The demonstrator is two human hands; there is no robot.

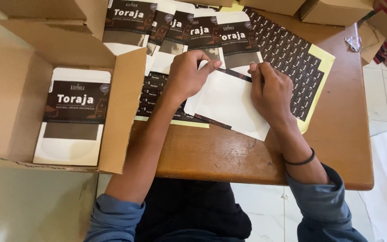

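Rolled blue sleeves nearest. Left hand and right hand pinching label on white pouch. Carton at nine o'clock, sticker sheet at one, wooden table, tiled floor.

On the wooden desk, the left hand and right hand pinch a dark sticker strip at the far edge of a blank white pouch. Labelled pouches lie fanned at the far side, beside a sticker sheet on yellow backing at right. At left, an open cardboard box holds 1 labelled pouch.
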